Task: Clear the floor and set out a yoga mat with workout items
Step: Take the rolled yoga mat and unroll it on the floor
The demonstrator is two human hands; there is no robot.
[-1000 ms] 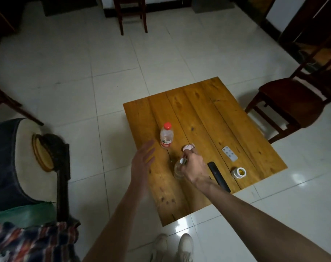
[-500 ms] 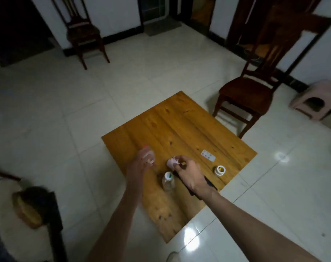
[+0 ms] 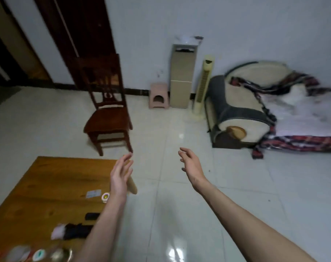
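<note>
No yoga mat shows anywhere in my view, so the thing I judge to be in hand is the low wooden worktop (image 3: pixel 47 178) sitting on the tiled floor (image 3: pixel 179 214) at lower left: stiff, fairly heavy, smooth on top, best taken by two opposite edges rather than one corner, and kept level or its clutter will slide. The wooden chair (image 3: pixel 108 118) beyond its far right corner looks rigid and lighter, best lifted by the seat rail or back. Along the worktop's right edge lie a small white card (image 3: pixel 93 193), a roll of tape (image 3: pixel 105 197) and a dark remote (image 3: pixel 92 216), all light and loose. My left hand (image 3: pixel 121 176) hangs above that right edge, palm turned inward, fingers spread and empty. My right hand (image 3: pixel 192 164) reaches out over bare floor, fingers loosely apart, holding nothing.
</note>
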